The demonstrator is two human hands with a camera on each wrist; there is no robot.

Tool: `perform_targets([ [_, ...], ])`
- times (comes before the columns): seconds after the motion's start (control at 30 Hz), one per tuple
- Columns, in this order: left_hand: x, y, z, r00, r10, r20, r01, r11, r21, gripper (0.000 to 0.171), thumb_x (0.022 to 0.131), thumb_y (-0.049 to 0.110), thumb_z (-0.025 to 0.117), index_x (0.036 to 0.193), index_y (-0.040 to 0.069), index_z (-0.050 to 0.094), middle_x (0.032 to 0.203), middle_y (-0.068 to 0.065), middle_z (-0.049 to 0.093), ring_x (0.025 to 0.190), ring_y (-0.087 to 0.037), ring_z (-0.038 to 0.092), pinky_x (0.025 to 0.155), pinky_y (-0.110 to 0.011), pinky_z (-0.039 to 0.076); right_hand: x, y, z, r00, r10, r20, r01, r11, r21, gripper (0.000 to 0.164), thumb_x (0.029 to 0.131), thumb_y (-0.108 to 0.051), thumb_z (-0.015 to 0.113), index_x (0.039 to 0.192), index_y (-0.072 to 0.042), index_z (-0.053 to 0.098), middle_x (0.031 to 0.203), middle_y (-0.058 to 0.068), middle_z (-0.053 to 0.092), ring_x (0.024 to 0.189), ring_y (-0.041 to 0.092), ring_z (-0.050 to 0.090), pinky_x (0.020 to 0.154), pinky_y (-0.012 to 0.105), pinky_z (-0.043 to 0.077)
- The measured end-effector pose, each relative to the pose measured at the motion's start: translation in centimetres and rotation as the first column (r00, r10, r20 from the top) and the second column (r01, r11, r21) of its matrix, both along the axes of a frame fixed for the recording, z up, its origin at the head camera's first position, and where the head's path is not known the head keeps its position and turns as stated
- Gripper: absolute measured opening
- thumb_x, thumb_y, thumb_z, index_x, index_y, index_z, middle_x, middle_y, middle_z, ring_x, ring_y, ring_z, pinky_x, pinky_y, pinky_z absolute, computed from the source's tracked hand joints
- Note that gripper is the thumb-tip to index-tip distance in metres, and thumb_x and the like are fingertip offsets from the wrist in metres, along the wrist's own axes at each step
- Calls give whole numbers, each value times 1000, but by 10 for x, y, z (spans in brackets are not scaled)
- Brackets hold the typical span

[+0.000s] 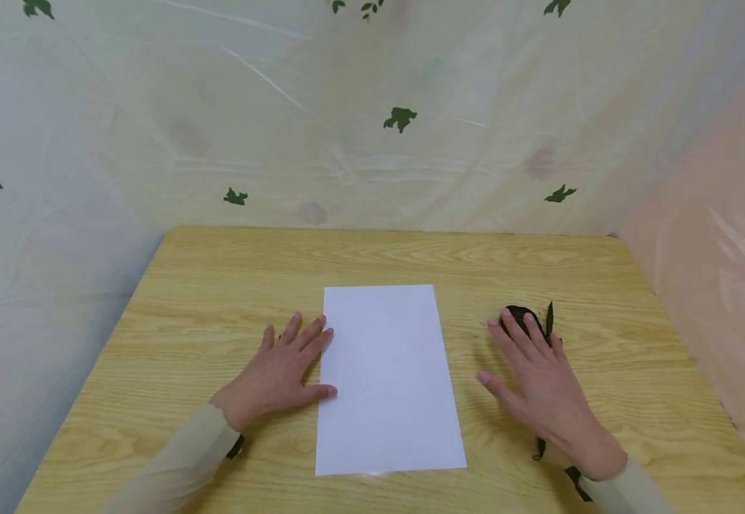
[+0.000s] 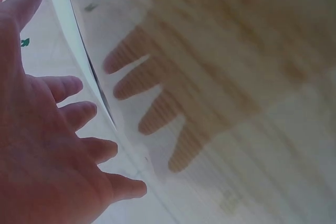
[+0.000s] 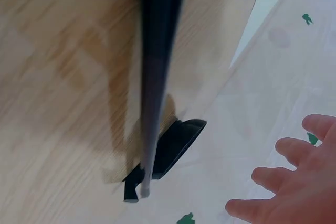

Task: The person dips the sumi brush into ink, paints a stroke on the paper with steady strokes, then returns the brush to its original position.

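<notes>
A blank white sheet of paper [image 1: 381, 378] lies upright on the table in the head view. My left hand [image 1: 276, 371] is spread at its left side, the thumb and some fingertips overlapping the edge. Whether they press on it I cannot tell. In the left wrist view the same hand [image 2: 58, 145] has extended fingers and holds nothing. To the right of the paper, my right hand [image 1: 542, 385] is spread over a black dish [image 1: 518, 313], partly hiding it. A slender dark stick like a brush [image 1: 549, 318] lies beside it; in the right wrist view the fingers are apart from the dish [image 3: 181, 145].
The wood-grain table [image 1: 218, 264] ends at a pale plastic sheet wall [image 1: 321, 157] behind, with green leaf-like shapes. Similar sheets hang at the left [image 1: 38, 285] and right [image 1: 726, 250]. Dark straps [image 1: 578, 483] show under both wrists.
</notes>
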State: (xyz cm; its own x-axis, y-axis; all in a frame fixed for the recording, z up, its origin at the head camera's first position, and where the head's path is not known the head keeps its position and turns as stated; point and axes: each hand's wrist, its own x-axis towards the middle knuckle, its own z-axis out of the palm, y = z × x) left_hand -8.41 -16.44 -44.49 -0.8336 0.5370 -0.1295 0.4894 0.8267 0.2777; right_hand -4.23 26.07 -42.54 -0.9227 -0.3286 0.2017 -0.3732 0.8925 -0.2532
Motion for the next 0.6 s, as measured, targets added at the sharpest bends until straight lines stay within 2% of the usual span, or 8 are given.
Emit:
perform_targets([
  [0.33,0,1,-1,998,-25,52,25,1000,3,92,94,65,64,163,11,34,172,-10,19,156,-45,11,114,-77,15,4,23,3,999,-22,36,23,999,-25,79,103,-46,61,167,-18,24,171,12,21,158,38,11,116,73,16],
  [0.6,-1,2,0,995,-26,91,26,1000,2,92,94,64,65,163,12,33,172,-9,17,156,-45,8,114,-77,13,7,55,8,999,-33,33,35,998,-47,78,103,-41,63,166,-16,24,171,14,20,158,39,12,121,68,8],
])
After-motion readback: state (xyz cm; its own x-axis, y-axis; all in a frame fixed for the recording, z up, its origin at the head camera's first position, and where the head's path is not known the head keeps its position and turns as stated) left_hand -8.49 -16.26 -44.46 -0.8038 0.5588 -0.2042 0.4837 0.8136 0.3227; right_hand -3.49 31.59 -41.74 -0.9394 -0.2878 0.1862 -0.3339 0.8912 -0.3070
